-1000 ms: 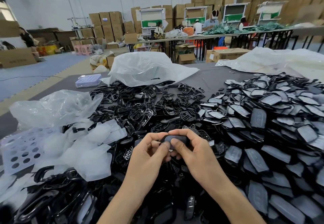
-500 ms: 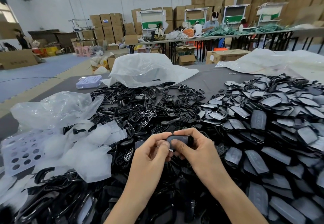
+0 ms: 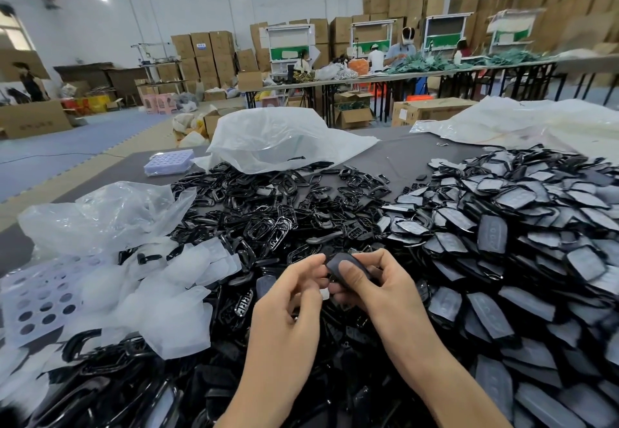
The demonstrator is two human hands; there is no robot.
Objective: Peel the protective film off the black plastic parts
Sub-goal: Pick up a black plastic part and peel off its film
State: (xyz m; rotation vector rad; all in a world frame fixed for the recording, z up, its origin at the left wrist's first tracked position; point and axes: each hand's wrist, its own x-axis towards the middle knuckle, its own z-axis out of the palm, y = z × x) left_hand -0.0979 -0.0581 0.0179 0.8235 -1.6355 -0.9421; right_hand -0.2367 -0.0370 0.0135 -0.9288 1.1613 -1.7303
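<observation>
- Black plastic part (image 3: 334, 262), small and rounded, is held up between both hands just above the heaped table, in front of the person.
- Right hand (image 3: 382, 288) grips it: thumb flat on the upper face, fingers curled behind.
- Left hand (image 3: 289, 293) pinches at the part's left end, index tip and thumb closed on the edge. A small white scrap (image 3: 324, 294) shows between the hands; cannot tell whether it is film.
- Step, as judged: starting the peel, working a film corner loose. No lifted sheet can be seen.
- Next move calls for a nail under the film edge, a firm pinch, then a pull across the face while the right hand braces the part.
- Just beside, left: heap of translucent peeled films (image 3: 174, 293) and a perforated tray (image 3: 37, 300).
- Centre, beyond the hands: tangle of glossy black frames (image 3: 268, 223).
- Right: big pile of film-covered parts (image 3: 502, 236), grey-faced, so much of the task looks undone.
- Far end of the table (image 3: 418, 156): slack clear plastic bag (image 3: 278, 139).
</observation>
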